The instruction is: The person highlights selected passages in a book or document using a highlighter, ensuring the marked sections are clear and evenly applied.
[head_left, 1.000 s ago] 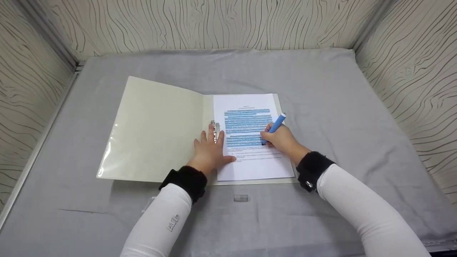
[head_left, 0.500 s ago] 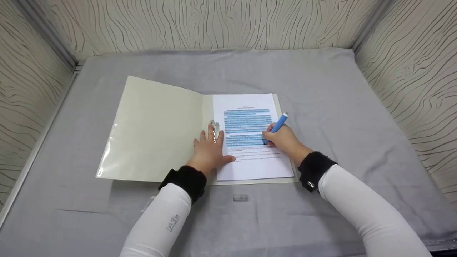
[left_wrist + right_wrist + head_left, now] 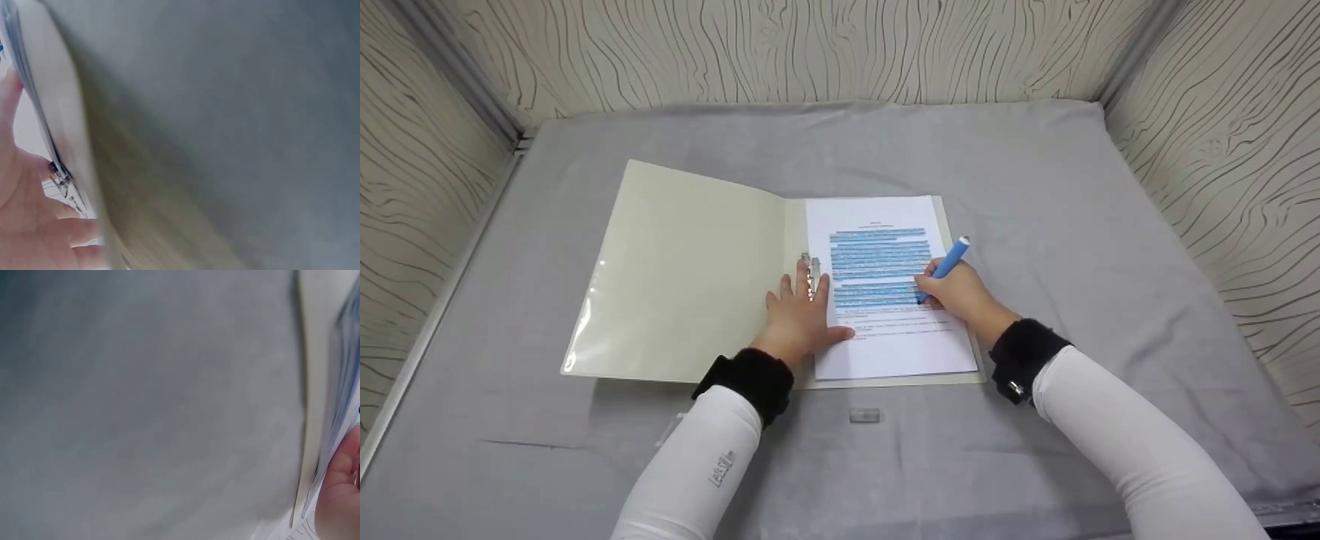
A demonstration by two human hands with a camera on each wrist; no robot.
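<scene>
An open cream ring binder (image 3: 697, 270) lies on the table with a stack of printed paper (image 3: 900, 356) on its right side. Blue highlighting covers the upper lines of text on the top sheet. My right hand (image 3: 964, 292) pinches a blue highlighter (image 3: 950, 259), its tip touching the page near the right end of the lowest blue line. With fingers spread, my left hand (image 3: 799, 319) rests on the binder's spine side, over the metal rings (image 3: 814, 270); its thumb lies on the sheet's left edge. The left wrist view shows that palm (image 3: 34, 225) beside the binder's edge.
A small grey translucent piece, perhaps a cap or eraser (image 3: 865, 415), lies in front of the binder. Another clear object (image 3: 670, 429) is partly hidden by the left sleeve. Grey cloth (image 3: 1035, 172) covers the table, with patterned panels (image 3: 810, 52) around it.
My right hand has slid slightly to the right with the highlighter, lengthening the lowest blue line. The left hand has stayed in place on the binder.
</scene>
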